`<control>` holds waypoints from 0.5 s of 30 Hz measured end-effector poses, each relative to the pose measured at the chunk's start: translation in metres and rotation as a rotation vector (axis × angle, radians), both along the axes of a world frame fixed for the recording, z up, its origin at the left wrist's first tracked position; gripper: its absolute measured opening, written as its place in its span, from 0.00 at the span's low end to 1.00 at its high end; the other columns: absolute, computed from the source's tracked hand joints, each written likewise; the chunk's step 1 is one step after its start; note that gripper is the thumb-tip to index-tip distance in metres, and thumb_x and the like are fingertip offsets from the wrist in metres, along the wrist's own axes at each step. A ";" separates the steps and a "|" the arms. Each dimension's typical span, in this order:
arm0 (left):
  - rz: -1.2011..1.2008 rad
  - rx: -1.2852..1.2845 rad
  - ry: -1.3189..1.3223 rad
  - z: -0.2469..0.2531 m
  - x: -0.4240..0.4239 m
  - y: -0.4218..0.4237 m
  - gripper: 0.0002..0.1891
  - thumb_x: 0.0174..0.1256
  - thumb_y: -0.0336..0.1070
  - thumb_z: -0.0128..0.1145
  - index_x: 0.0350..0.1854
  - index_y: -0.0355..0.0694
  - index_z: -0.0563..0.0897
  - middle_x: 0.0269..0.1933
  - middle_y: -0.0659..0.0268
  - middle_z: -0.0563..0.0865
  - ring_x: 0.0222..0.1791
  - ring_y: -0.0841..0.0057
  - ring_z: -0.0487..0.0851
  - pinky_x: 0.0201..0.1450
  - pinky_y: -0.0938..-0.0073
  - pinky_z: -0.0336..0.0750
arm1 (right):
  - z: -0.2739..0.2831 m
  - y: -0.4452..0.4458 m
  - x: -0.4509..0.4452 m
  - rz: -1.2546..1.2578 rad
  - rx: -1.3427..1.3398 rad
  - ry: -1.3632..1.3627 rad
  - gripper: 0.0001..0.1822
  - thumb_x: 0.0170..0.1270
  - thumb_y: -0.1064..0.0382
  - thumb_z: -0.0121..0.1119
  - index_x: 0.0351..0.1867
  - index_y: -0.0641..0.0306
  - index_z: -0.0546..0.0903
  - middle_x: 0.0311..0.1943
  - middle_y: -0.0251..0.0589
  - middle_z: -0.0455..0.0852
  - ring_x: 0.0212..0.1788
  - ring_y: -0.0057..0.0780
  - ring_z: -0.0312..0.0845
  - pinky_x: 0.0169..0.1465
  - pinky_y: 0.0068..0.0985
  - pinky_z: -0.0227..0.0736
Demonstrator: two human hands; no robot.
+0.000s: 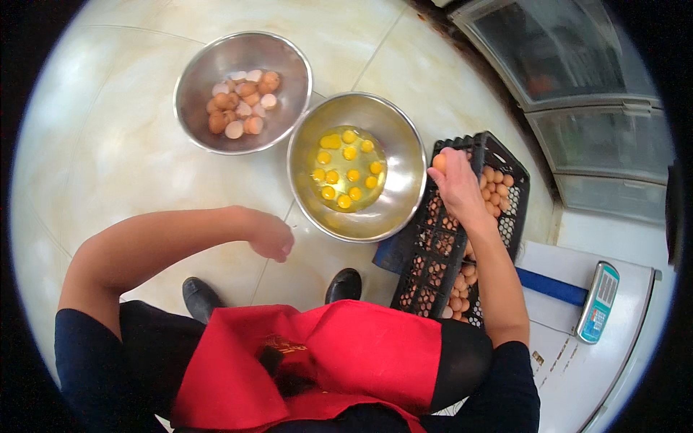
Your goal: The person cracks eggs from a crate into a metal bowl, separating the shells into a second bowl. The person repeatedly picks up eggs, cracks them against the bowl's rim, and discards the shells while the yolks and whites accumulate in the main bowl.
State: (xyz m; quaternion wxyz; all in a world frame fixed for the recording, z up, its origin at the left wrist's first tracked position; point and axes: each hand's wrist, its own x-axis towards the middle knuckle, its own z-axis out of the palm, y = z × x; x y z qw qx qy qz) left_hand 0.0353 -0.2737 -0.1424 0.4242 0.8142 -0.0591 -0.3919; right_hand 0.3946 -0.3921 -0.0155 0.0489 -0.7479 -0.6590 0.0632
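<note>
My right hand (456, 181) grips a brown egg (439, 162) over the near side of a black plastic crate (479, 149). More brown eggs (496, 189) lie inside the crate, and others show through its perforated wall. Left of the crate is a stainless steel bowl (403, 173) with several raw yolks (350, 153) in clear egg white. My left hand (272, 236) hangs in the air to the lower left of this bowl, fingers curled inward; its palm is hidden. A second steel bowl (189, 89), farther left, contains broken eggshells (243, 103).
Both bowls are on a pale tiled floor (135, 184). A platform scale with a blue post (552, 286) and a teal display head (597, 302) stands at right. Beyond the crate is a glass-fronted cabinet (574, 54). My black boots (345, 286) are close below the bowl of yolks.
</note>
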 end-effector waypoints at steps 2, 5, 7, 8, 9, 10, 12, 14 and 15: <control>-0.054 -0.047 -0.097 -0.004 0.004 0.001 0.21 0.69 0.51 0.57 0.54 0.41 0.86 0.51 0.52 0.90 0.53 0.52 0.86 0.59 0.54 0.78 | -0.012 0.012 -0.010 0.034 -0.155 -0.042 0.20 0.69 0.55 0.65 0.53 0.64 0.72 0.49 0.56 0.78 0.53 0.58 0.77 0.54 0.47 0.75; 0.029 -0.003 -0.021 0.007 0.003 0.004 0.22 0.70 0.51 0.57 0.55 0.41 0.86 0.53 0.52 0.89 0.54 0.51 0.86 0.59 0.54 0.78 | -0.019 0.031 -0.031 0.062 -0.379 -0.185 0.20 0.72 0.46 0.60 0.50 0.61 0.73 0.43 0.56 0.83 0.46 0.57 0.82 0.47 0.49 0.79; 0.002 0.019 0.022 0.009 0.003 0.003 0.22 0.70 0.51 0.57 0.56 0.41 0.86 0.54 0.52 0.89 0.56 0.52 0.85 0.60 0.55 0.77 | -0.013 0.046 -0.045 0.058 -0.493 -0.217 0.21 0.73 0.43 0.57 0.49 0.60 0.74 0.43 0.56 0.84 0.46 0.55 0.83 0.46 0.48 0.79; -0.028 0.020 0.027 0.006 0.002 0.003 0.22 0.70 0.51 0.57 0.57 0.41 0.86 0.54 0.52 0.89 0.56 0.52 0.85 0.61 0.55 0.77 | -0.013 0.056 -0.049 0.081 -0.486 -0.216 0.22 0.74 0.42 0.56 0.49 0.59 0.75 0.43 0.56 0.84 0.47 0.54 0.83 0.47 0.48 0.79; -0.065 0.017 0.027 0.002 0.003 0.002 0.22 0.70 0.51 0.57 0.58 0.42 0.85 0.55 0.52 0.88 0.57 0.52 0.85 0.61 0.55 0.77 | -0.012 0.065 -0.052 0.095 -0.485 -0.220 0.22 0.74 0.41 0.55 0.49 0.59 0.75 0.43 0.57 0.84 0.48 0.52 0.83 0.48 0.48 0.79; -0.063 0.011 0.023 0.000 0.003 0.001 0.22 0.70 0.51 0.57 0.58 0.42 0.85 0.55 0.52 0.88 0.57 0.53 0.85 0.61 0.55 0.77 | -0.004 0.076 -0.060 0.154 -0.399 -0.158 0.22 0.73 0.42 0.57 0.49 0.60 0.76 0.43 0.57 0.85 0.50 0.52 0.83 0.50 0.48 0.78; -0.079 -0.001 -0.004 0.001 0.007 0.003 0.22 0.71 0.51 0.57 0.59 0.43 0.85 0.56 0.52 0.88 0.57 0.53 0.85 0.61 0.55 0.77 | 0.004 0.103 -0.062 0.201 -0.192 0.018 0.27 0.70 0.43 0.61 0.58 0.63 0.77 0.45 0.58 0.85 0.55 0.54 0.80 0.55 0.48 0.77; -0.052 0.011 0.007 0.002 0.005 0.003 0.22 0.71 0.51 0.57 0.60 0.43 0.84 0.56 0.53 0.88 0.57 0.53 0.85 0.62 0.56 0.77 | 0.031 0.122 -0.074 0.283 0.065 0.247 0.31 0.70 0.47 0.65 0.68 0.61 0.74 0.54 0.56 0.85 0.53 0.50 0.85 0.56 0.41 0.79; 0.017 0.007 0.029 0.007 0.001 0.006 0.22 0.71 0.51 0.57 0.60 0.43 0.84 0.56 0.53 0.88 0.57 0.53 0.85 0.62 0.56 0.77 | 0.051 0.126 -0.066 0.226 0.104 0.177 0.33 0.70 0.47 0.66 0.71 0.61 0.73 0.57 0.55 0.85 0.54 0.46 0.86 0.56 0.38 0.80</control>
